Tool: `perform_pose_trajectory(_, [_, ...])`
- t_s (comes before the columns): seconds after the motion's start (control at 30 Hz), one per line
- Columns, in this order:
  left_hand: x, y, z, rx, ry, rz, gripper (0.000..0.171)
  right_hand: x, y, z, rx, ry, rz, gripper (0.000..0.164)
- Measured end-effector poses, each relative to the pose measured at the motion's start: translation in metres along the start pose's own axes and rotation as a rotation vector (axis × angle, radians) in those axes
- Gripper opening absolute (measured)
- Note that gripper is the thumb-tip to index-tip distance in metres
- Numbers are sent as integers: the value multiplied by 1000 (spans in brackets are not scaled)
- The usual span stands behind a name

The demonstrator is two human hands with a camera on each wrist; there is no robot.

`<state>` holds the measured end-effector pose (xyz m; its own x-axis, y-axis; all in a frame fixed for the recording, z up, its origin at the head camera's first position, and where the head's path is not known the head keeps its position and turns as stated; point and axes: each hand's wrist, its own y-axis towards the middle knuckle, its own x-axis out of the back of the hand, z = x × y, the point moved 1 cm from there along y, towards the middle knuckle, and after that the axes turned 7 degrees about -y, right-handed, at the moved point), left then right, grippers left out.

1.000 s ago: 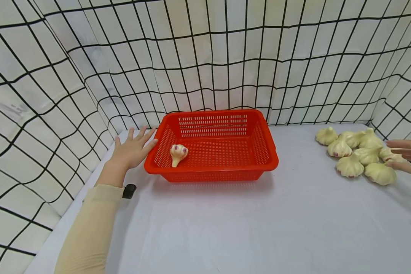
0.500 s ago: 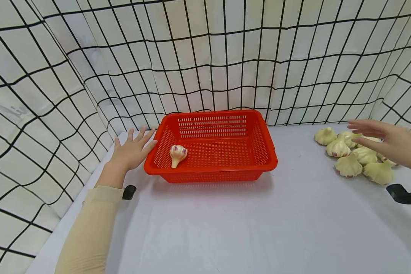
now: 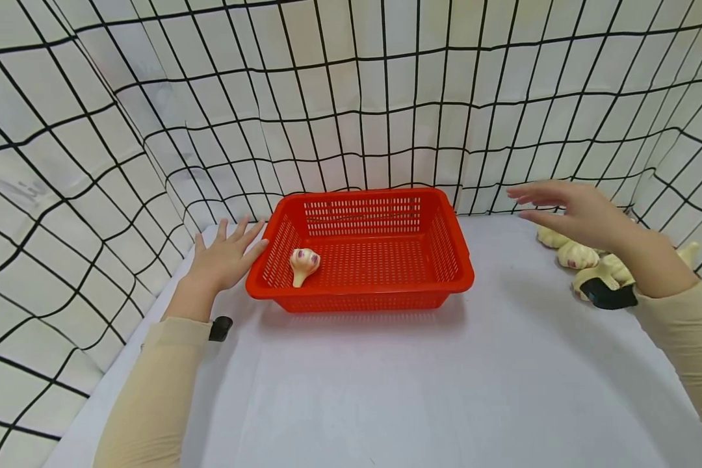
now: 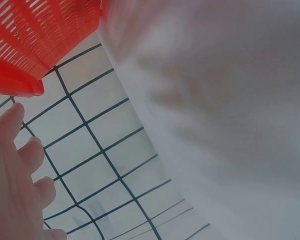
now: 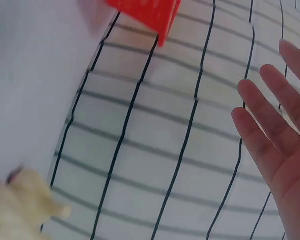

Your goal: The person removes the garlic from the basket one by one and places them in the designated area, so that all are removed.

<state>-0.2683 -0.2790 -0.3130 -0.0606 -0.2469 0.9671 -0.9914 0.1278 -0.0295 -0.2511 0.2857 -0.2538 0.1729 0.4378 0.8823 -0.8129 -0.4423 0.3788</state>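
Note:
A red slotted plastic basket (image 3: 359, 289) stands mid-table, with one garlic bulb (image 3: 304, 263) lying inside at its left end. My left hand (image 3: 222, 260) is spread beside the basket's left side, fingertips right at the rim. My right hand (image 3: 579, 211) is raised between the basket and the garlic pile (image 3: 578, 255), its fingers extended and holding nothing. In the right wrist view the palm and straight fingers (image 5: 275, 125) show bare. My right forearm hides much of the pile in the head view.
Black netting (image 3: 386, 130) over white walls encloses the table at the back and sides. A white cloth (image 3: 351, 390) covers the tabletop. Dark wrist-worn pieces show under each wrist, the right one (image 3: 608, 294) overlapping the garlic pile in the head view.
My right hand has come in from the right edge and moved left, past the garlic pile toward the basket. My left hand, the basket and the bulb inside have stayed put.

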Motion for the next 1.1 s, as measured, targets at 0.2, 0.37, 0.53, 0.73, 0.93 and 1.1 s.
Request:
perform_pose_trajectory(0.2, [-1,-1,0,-2,-2,-1,75,-28,40,36,144,42,108,41])
perform_pose_trajectory(0.37, [-2,0,1,-4,-5,1,76,-49,70,64,194,66,198,41])
perform_pose_trajectory(0.53, [-3,1,3,-5,-14,8,76,-67,100,89,246,51,264,41])
perform_pose_trajectory(0.73, [-2,2,4,-8,-11,4,77,-81,127,109,300,-57,343,43])
perform_pose_trajectory(0.93, [-1,0,5,-1,-14,13,77,-85,146,121,315,-50,348,41])
perform_pose_trajectory(1.1, [-1,1,4,-4,-10,8,76,-98,158,130,333,-63,351,39])
